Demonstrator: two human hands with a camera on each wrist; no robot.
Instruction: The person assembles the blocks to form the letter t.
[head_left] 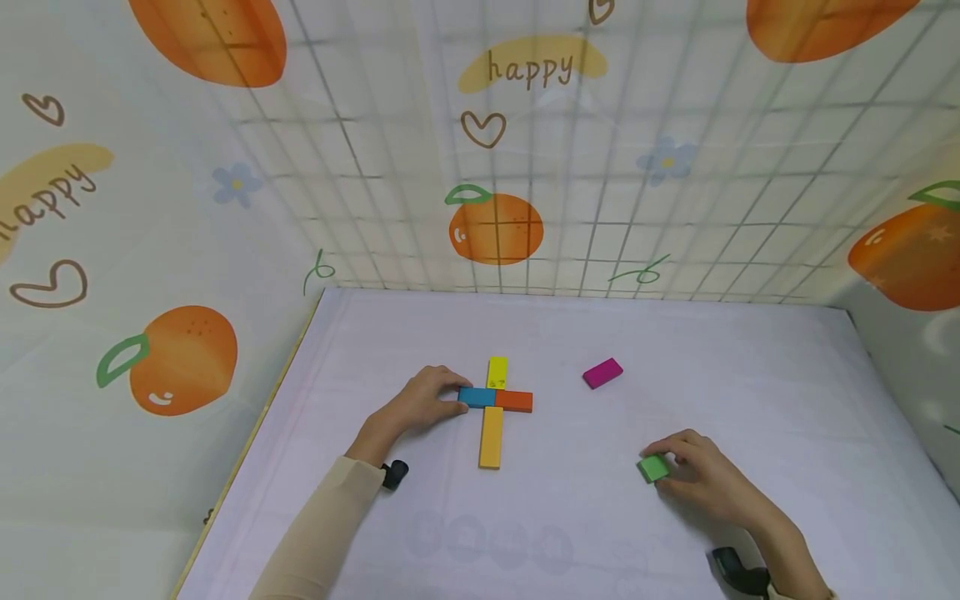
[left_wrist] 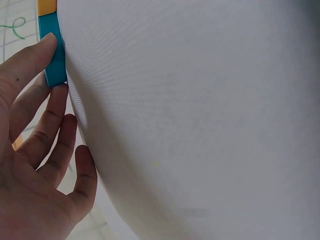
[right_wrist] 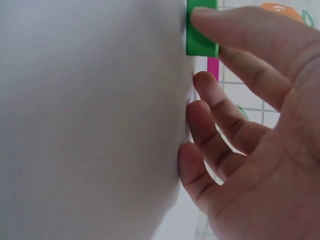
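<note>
My left hand (head_left: pixel 423 400) pinches the left end of a blue block (head_left: pixel 476 397) between thumb and fingers. That block meets an orange-red block (head_left: pixel 515 402) end to end. Above their joint stands a yellow block (head_left: pixel 497 372), and below it a longer amber block (head_left: pixel 491 439), so the four form a cross. To the right, my right hand (head_left: pixel 708 479) pinches a small green block (head_left: pixel 653 468) by its edges, low over the white surface. In the right wrist view the thumb lies along the side of the green block (right_wrist: pixel 202 30).
A magenta block (head_left: pixel 603 373) lies by itself to the right of the cross. The white tabletop (head_left: pixel 577 500) ends at a patterned cloth wall (head_left: pixel 390 217) behind. Dark wrist straps show at the left wrist (head_left: pixel 395 475) and the right wrist (head_left: pixel 738 571).
</note>
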